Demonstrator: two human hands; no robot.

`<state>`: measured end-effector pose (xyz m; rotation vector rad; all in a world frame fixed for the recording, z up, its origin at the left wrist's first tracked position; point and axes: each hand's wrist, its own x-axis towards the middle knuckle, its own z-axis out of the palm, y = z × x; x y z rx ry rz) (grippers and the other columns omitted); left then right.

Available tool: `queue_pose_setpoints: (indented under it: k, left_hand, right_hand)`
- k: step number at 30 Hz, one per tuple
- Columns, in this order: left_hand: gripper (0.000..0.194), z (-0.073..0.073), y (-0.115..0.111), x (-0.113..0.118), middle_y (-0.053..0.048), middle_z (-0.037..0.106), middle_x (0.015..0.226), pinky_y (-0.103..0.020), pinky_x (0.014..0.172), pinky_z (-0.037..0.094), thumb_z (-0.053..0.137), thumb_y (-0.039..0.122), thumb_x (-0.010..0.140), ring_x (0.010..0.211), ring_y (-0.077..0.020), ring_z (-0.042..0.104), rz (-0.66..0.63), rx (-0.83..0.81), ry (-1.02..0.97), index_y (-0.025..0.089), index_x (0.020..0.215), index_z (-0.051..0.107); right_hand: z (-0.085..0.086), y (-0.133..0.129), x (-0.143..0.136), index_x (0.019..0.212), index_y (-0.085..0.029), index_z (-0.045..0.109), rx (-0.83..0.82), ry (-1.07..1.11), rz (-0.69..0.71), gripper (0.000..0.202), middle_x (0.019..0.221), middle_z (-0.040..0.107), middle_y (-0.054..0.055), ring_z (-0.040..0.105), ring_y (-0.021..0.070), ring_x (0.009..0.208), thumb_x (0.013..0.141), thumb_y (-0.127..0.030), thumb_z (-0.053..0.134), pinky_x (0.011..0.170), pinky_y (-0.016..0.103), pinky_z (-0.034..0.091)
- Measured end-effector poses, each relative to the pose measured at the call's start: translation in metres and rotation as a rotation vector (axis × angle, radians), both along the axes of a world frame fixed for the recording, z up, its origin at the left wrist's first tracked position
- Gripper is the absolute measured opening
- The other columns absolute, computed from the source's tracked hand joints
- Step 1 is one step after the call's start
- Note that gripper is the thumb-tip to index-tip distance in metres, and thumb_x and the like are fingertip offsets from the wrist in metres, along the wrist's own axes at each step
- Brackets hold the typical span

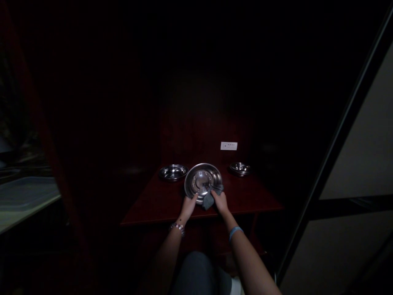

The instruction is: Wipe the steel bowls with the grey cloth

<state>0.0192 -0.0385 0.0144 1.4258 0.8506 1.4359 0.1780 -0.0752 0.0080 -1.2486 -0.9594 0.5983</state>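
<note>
A round steel bowl (202, 180) is tilted up above the front part of the dark red table (147, 209), its shiny inside facing me. My left hand (188, 206) grips its lower left rim, thumb on the inner side. At the lower right rim, my right hand (220, 200) holds a grey cloth (208, 200) against the bowl. Another steel bowl (173, 172) rests on the table behind and to the left. Smaller steel bowls (240, 168), which look stacked, sit at the back right.
A white socket plate (229, 146) is on the back wall above the table. Dark panels stand on both sides. At the far left is a pale surface with a clear plastic container (29, 192). My knee shows below the table edge.
</note>
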Motion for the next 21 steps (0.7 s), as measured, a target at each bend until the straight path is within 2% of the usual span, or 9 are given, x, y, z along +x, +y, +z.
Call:
queue_pose_setpoints:
  k: [5, 21]
  left_hand:
    - [0.038, 0.003, -0.004, 0.000, -0.012, 0.067, 0.120, -0.042, 0.112, 0.033, 0.065, 0.027, 0.076, 0.124, -0.0239, 0.055, -0.006, -0.009, -0.007, 0.014, 0.112, 0.065]
    - [0.040, -0.005, 0.006, 0.001, -0.012, 0.064, 0.126, -0.041, 0.113, 0.032, 0.067, 0.025, 0.076, 0.122, -0.0242, 0.056, -0.011, 0.003, -0.013, 0.013, 0.114, 0.064]
  right_hand:
    - [-0.002, 0.002, 0.001, 0.091, -0.015, 0.073, 0.011, 0.005, 0.022, 0.040, 0.092, 0.076, 0.007, 0.069, 0.0250, 0.090, 0.070, -0.048, 0.065, 0.084, 0.034, 0.052]
    - [-0.007, 0.008, 0.004, 0.093, -0.015, 0.073, -0.010, -0.007, 0.014, 0.041, 0.094, 0.075, 0.007, 0.069, 0.0243, 0.092, 0.071, -0.048, 0.064, 0.083, 0.031, 0.052]
